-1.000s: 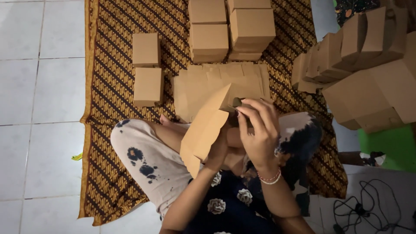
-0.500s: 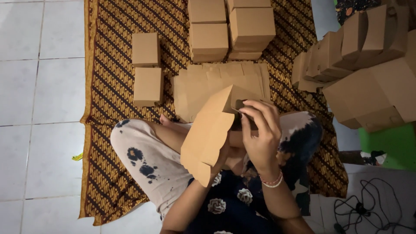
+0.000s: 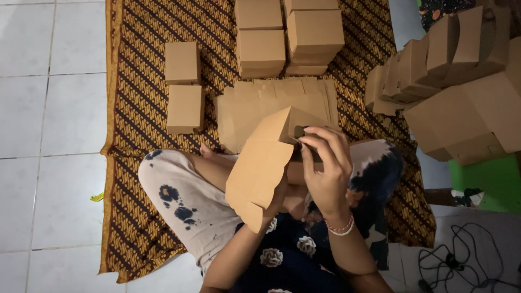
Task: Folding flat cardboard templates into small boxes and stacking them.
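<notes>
The person sits cross-legged on a patterned mat (image 3: 141, 65), and a half-folded box (image 3: 260, 163) is up over the lap, tilted so the open end faces the hands. The right hand (image 3: 325, 168) is on top at the box's upper corner, fingers (image 3: 320, 142) curled and pressing down on a flap there, right beside a small dark slot; that grip looks like it pins the flap while it seats. The left hand (image 3: 279, 192) sits mostly behind the box, only a few fingertips peeking at the lower edge, clasped on the panel from beneath, propping it so the right has something to push against. A bead bracelet (image 3: 341, 227) rides the right wrist.

Just past the knees lies a flat stack (image 3: 271, 106) of unfolded blanks, within easy reach. Beyond it, finished boxes (image 3: 290, 38) are piled in a block, and two more (image 3: 183, 87) sit apart to the left on the mat. Off to the right a row (image 3: 450, 65) of folded ones leans together against a bigger carton. Cables (image 3: 467, 255) coil on the floor at the lower right.
</notes>
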